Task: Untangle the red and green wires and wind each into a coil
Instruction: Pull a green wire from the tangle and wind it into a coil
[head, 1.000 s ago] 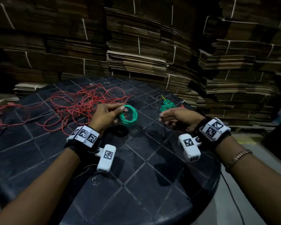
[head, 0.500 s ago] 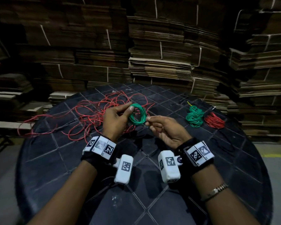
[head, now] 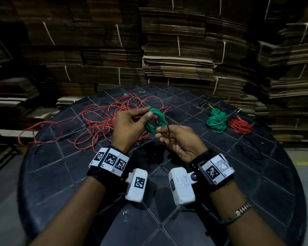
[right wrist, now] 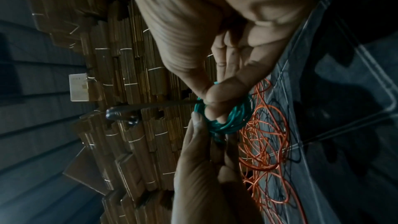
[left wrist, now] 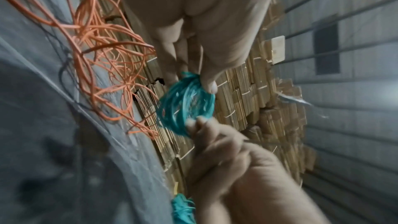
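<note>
The green coil (head: 156, 120) is pinched in the left hand (head: 130, 128); a thin dark tie (head: 167, 131) is pinched by the right hand (head: 180, 142). If either pinch is eased before the tie is wrapped, the loops could spring apart and drop onto the loose red wire (head: 100, 121) on the table (head: 256, 174).

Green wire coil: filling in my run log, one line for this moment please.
left hand pinches small round green wire coil | right hand holds thin dark band at coil | loose red wire uncoiled on table
</note>
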Motion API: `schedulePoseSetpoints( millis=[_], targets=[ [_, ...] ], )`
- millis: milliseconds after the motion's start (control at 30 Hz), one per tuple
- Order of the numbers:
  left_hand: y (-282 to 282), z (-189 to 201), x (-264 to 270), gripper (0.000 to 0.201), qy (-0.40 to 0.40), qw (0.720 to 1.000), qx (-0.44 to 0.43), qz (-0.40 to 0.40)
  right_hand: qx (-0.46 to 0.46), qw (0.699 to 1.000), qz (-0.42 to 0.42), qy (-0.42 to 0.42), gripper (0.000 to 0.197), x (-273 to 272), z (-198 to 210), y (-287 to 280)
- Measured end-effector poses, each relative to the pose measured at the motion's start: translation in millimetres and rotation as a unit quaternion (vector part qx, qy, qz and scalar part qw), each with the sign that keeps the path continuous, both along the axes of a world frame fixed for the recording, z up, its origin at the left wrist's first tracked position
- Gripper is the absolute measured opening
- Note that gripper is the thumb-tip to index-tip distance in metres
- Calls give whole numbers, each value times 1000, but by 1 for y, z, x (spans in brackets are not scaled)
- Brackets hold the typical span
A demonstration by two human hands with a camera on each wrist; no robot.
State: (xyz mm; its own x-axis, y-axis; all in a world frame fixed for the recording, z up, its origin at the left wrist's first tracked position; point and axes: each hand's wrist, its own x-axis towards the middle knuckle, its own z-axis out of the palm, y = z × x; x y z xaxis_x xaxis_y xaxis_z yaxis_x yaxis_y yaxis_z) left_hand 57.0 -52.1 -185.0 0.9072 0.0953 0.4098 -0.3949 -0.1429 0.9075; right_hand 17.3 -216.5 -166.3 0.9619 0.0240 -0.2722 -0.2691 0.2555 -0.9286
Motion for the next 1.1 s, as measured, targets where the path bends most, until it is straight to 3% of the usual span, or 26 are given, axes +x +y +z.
schedulePoseSetpoints(
  millis=[100,433,533,700,867,1000,1100],
  targets=[
    [-2,1,-2,25,-7,999,27,-17,35,999,-21,-23,22,-4,1,0],
    [-11,5,-13,26,-7,998,-13,-67,82,989,-84,-90,20,-9,4,4],
    [-12,8,-14,28,-17,998,-27,-56,95,987,-76,-102,11,-12,4,9],
    [-13,10,-16,28,-41,998,-31,-35,130,986,-36,-94,25,-17,7,11],
    [-12,11,-16,28,-55,998,-22,-20,124,982,-106,-94,28,-16,9,8],
    [-14,12,-20,27,-66,996,10,-64,108,987,-92,-78,30,-17,14,1],
    [-12,12,-19,26,-91,994,23,-48,81,989,-93,-86,25,-19,17,-3]
  ],
)
